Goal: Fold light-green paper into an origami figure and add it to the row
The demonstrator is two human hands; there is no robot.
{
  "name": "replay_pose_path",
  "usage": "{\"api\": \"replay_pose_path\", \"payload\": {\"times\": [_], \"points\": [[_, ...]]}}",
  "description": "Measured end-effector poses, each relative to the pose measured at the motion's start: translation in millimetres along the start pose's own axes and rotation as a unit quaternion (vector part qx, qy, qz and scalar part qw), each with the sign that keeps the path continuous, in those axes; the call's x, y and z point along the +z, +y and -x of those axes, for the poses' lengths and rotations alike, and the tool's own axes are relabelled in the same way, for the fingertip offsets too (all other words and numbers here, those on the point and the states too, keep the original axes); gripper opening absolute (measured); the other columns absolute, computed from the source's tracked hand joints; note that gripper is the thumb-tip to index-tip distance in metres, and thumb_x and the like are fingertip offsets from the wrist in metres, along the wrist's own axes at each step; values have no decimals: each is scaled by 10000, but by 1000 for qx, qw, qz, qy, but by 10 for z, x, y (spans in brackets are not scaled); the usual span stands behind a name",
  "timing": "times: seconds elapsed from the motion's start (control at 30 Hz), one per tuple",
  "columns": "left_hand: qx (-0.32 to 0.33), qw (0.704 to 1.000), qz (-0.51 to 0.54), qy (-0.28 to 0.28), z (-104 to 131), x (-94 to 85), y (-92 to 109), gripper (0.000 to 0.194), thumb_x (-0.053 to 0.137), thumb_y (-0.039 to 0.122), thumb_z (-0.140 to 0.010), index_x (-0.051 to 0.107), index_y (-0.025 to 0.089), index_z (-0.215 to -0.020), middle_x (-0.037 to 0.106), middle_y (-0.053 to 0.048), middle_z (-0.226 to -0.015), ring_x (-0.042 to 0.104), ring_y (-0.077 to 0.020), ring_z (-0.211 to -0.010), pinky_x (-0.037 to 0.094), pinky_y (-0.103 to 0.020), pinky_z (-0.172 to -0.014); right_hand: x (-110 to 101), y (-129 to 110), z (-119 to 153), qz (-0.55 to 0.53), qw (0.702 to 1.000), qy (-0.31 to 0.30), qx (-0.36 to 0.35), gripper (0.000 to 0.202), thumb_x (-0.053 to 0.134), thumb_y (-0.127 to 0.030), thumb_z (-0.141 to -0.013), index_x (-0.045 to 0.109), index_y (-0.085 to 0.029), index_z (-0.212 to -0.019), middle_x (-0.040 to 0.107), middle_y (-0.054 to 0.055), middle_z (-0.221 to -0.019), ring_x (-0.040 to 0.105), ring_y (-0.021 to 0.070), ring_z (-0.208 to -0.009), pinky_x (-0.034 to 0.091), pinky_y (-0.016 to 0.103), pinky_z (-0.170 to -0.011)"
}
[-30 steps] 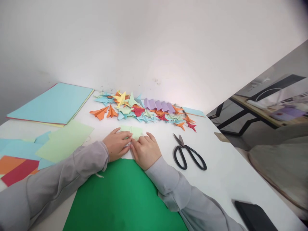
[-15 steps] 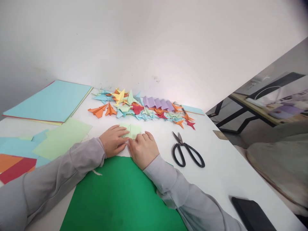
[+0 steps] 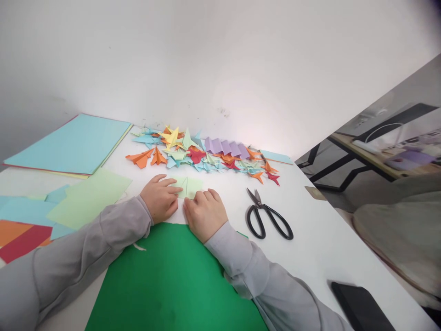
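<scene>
Head view | left hand (image 3: 160,198): fingers loosely spread on pale green paper (image 3: 193,186) | right hand (image 3: 206,214): fingers curled at its near edge, grip unclear | paper on white tabletop (image 3: 310,243), beyond large green sheet (image 3: 172,280)

Green paper (image 3: 195,186): small, pale, a dark line down its middle
Pose: flat, far edge showing
Left side: under the left fingers (image 3: 174,190)
Near edge: at the right fingers (image 3: 189,205)
Middle line: between both hands' fingertips
</scene>
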State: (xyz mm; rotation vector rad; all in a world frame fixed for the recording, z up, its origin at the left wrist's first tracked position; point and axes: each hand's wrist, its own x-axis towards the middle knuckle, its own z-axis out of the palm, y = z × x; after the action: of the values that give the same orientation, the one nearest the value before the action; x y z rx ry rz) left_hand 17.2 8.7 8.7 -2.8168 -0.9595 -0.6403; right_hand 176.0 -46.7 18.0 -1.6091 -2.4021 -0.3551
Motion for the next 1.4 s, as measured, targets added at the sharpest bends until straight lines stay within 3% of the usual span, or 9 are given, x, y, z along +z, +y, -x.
{"api": "replay_pose_path", "payload": {"times": [0.2,0.27,0.37,0.47,0.63,0.8,0.93,1.1,1.4], "points": [[-75,993,-19,90,11,-26,-31,274,446,174,-751,624,179,-542,701,-25,-891,612,-205,-890,412,-400,-822,13,-1,1,0,1000,12,-2,282,414,-288,-840,657,-177,-749,561,79,-709,457,195,-716,267,378,-831],[-50,995,-12,87,12,-21,-49,221,474,212,-757,643,170,-621,684,-46,-953,589,-219,-943,418,-400,-836,22,-1,6,-2,1000,17,-1,287,409,-289,-842,658,-178,-752,560,79,-709,455,196,-716,266,376,-830],[12,999,11,40,7,38,-80,215,484,247,-779,650,151,-877,644,-75,-1055,548,-230,-1029,430,-385,-872,45,19,13,-11,999,31,-3,283,411,-292,-841,665,-183,-777,555,77,-705,451,194,-715,273,364,-813],[38,999,16,17,4,126,-117,240,418,165,-816,647,149,-883,668,-65,-992,586,-200,-968,465,-342,-846,87,70,12,-34,998,51,6,275,419,-293,-838,668,-198,-773,549,66,-691,447,186,-702,294,335,-756],[70,996,-15,56,19,196,-148,212,440,104,-799,641,151,-846,676,-66,-962,606,-219,-925,489,-360,-767,199,155,-20,-74,991,106,16,171,521,-284,-784,652,-195,-848,566,50,-752,466,174,-734,306,312,-727],[98,990,-15,103,9,156,-112,201,426,95,-805,623,135,-815,687,-57,-897,615,-201,-843,473,-344,-706,286,205,-65,-65,985,160,-21,119,536,-214,-792,643,-209,-742,582,22,-699,458,152,-686,304,302,-700],[94,988,-3,120,-14,80,-59,156,486,200,-805,603,128,-880,670,-68,-927,580,-204,-875,446,-351,-739,273,234,-93,-41,975,210,-58,124,519,-140,-791,619,-198,-746,591,13,-681,456,144,-674,312,312,-770],[117,975,-1,189,-39,-10,-4,138,469,74,-770,590,136,-795,673,-35,-782,560,-168,-761,429,-313,-675,193,193,-98,-52,958,261,-103,101,509,-126,-784,590,-176,-751,612,19,-720,485,143,-727,329,320,-823],[126,971,-41,199,-38,-43,114,120,475,83,-734,570,151,-711,646,-34,-699,549,-186,-779,402,-351,-702,163,167,-66,-46,953,264,-138,132,473,-100,-743,570,-171,-688,576,15,-633,486,149,-717,345,346,-826]]}}
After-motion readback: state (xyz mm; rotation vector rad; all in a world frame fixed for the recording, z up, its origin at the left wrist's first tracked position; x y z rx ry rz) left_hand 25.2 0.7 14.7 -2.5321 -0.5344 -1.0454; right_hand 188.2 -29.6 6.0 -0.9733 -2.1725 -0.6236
